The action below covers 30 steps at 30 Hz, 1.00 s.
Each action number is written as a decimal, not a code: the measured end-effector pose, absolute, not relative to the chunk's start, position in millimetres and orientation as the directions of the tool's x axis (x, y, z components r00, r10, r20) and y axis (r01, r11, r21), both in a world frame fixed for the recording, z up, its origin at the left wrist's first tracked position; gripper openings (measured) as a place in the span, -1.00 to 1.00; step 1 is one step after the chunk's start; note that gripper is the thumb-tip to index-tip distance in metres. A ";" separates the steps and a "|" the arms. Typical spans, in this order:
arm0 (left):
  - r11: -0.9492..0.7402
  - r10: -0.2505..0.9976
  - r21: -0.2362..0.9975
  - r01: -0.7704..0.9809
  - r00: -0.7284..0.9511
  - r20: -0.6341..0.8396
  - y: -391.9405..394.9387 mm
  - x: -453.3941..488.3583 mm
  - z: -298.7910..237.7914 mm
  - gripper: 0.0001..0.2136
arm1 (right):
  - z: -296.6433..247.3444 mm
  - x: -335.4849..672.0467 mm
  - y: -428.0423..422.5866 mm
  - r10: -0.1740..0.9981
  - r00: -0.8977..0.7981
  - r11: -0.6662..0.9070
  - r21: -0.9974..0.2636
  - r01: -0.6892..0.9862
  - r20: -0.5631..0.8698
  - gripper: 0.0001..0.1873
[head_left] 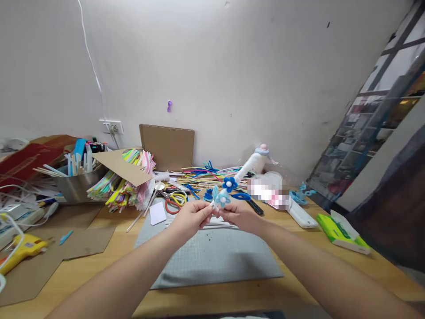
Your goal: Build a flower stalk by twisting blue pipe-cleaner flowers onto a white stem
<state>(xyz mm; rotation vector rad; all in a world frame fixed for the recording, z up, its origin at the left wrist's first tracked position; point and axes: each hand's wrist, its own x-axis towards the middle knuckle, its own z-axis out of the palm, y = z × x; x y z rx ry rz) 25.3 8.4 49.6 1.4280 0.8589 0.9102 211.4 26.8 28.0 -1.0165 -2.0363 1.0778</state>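
Observation:
Both hands meet above the grey cutting mat (219,261), fingers closed on a pipe-cleaner flower piece (222,199). Dark blue and light blue flowers with white centres stand on it, and a dark blue leaf-shaped loop sticks out to the right. My left hand (194,215) pinches its lower end from the left. From the right, my right hand (241,215) grips it just under the light blue flower. The fingertips nearly touch, and they hide the part between them. A fluffy white stem (244,170) rises behind the flowers; whether it joins the piece I cannot tell.
Bundled pipe cleaners (129,186) and a metal container (75,186) stand at the left, near a yellow glue gun (28,248). Scissors (175,201) and a white pad (157,213) lie behind the mat. On the right are a white power bank-like block (301,215) and a green tissue pack (341,232).

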 end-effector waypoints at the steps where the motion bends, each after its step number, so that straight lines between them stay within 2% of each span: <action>1: -0.015 0.916 1.000 -0.020 0.400 0.022 9.9 26.5 47.8 -0.74 | 25.3 209.2 24.4 0.840 -0.510 0.401 -0.846 0.351 0.187 -0.72; 4: 0.073 0.934 0.996 -0.049 0.354 -0.051 13.8 26.8 44.7 -0.73 | 25.2 204.6 17.3 0.812 -0.474 0.564 -0.667 0.487 0.340 -0.74; 8: 0.129 0.938 0.990 -0.055 0.331 -0.104 22.5 22.5 40.7 -0.73 | 32.2 201.7 8.9 0.778 -0.469 0.610 -0.321 0.725 0.419 -0.78; 10: 0.072 0.951 0.996 0.052 0.296 -0.084 27.2 20.3 37.8 -0.76 | 35.6 199.6 4.7 0.737 -0.512 0.617 -0.131 0.776 0.441 -0.80; 12: -0.093 0.965 0.960 0.266 0.263 0.021 29.8 18.7 35.2 -0.79 | 39.6 196.7 0.0 0.675 -0.578 0.625 0.060 0.778 0.458 -0.82; 14: -0.304 0.944 0.810 0.502 0.271 0.186 28.7 18.1 33.6 -0.78 | 45.7 193.5 -5.5 0.603 -0.661 0.634 0.233 0.737 0.447 -0.83; 16: -0.454 0.891 0.588 0.670 0.325 0.317 24.3 18.5 33.2 -0.77 | 55.2 190.6 -10.9 0.537 -0.744 0.649 0.369 0.665 0.397 -0.84; 19: -0.555 0.815 0.281 0.783 0.445 0.371 15.3 19.8 34.8 -0.79 | 75.5 188.6 -13.5 0.472 -0.834 0.692 0.466 0.551 0.285 -0.86; 22: -0.669 0.723 0.086 0.738 0.620 0.304 7.5 18.7 41.3 -0.80 | 97.4 191.9 -4.1 0.437 -0.879 0.776 0.414 0.475 0.189 -0.87; 24: -0.764 0.636 0.072 0.642 0.728 0.257 3.2 15.4 49.4 -0.80 | 108.5 197.5 7.3 0.423 -0.894 0.845 0.292 0.448 0.148 -0.86; 25: -0.799 0.597 0.105 0.591 0.763 0.248 1.2 13.2 54.0 -0.80 | 112.0 201.0 13.1 0.420 -0.897 0.874 0.205 0.441 0.140 -0.83; 27: -0.831 0.553 0.252 0.496 0.786 0.276 -2.5 8.5 62.5 -0.81 | 113.8 208.3 22.2 0.424 -0.895 0.904 -0.015 0.426 0.139 -0.79; 30: -0.711 0.627 0.595 0.374 0.720 0.297 -6.1 4.6 68.0 -0.79 | 101.5 215.9 26.2 0.491 -0.857 0.823 -0.407 0.397 0.155 -0.80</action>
